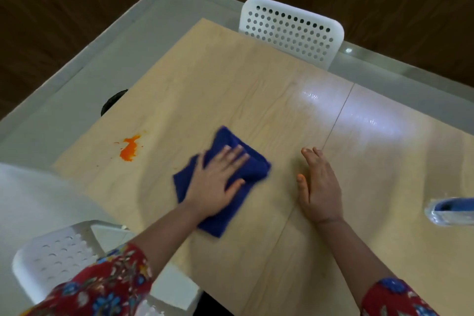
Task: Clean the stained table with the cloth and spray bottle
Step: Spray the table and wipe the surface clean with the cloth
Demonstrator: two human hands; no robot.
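Observation:
A folded dark blue cloth [252, 165] lies on the light wooden table [230, 79]. My left hand [218, 182] presses flat on the cloth with fingers spread. My right hand [320, 185] rests flat on the bare table just right of the cloth, palm down, holding nothing. An orange stain [130, 148] with small splatters sits on the table to the left of the cloth, apart from it. The spray bottle [451, 210], clear with a blue part, lies at the right edge of the view, partly cut off.
A white perforated chair [292, 31] stands at the table's far side. Another white perforated chair [59, 256] stands at the near left. A dark round object [112, 101] pokes out beyond the table's left edge. Grey floor surrounds the table.

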